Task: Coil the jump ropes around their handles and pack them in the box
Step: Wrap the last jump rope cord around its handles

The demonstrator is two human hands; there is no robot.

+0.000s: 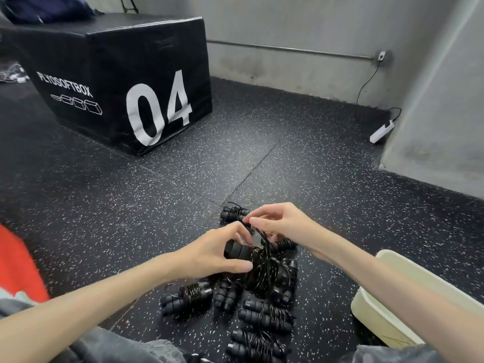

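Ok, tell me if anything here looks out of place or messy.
Nothing damaged or spilled. One coiled jump rope lies apart from the main pile, just beyond the hands. The cream box sits right of the pile, and no coiled rope shows in it.

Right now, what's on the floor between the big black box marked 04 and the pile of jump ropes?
Nothing: the head view shows only bare speckled floor there.

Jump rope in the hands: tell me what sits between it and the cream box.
Nothing visible blocks it. The jump rope, held by the left hand and right hand, has only bare floor toward the cream box; coiled ropes lie nearer the person.
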